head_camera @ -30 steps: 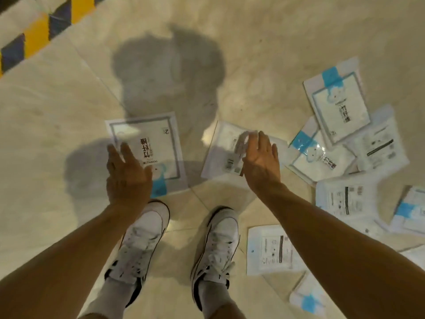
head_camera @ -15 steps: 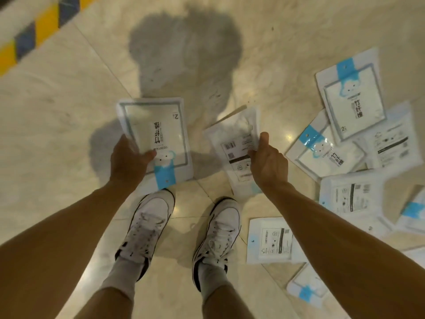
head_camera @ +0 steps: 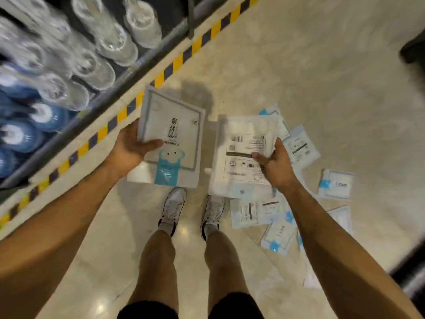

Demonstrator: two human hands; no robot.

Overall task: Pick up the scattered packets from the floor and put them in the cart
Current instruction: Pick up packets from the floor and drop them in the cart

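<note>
— What has the left hand got?
— It grips a blue-banded packet, thumb across the printed face, fingers hidden beneath. Held off the floor, eleven o'clock of the shoes.
— And the right hand?
— It pinches a barcode-side packet at its edge, thumb on top. Raised, one o'clock.
— The rest?
— The loose packets lie on the marble floor, one to four o'clock, several overlapping. The striped tape and a shelf of clear cups are at ten o'clock.
</note>
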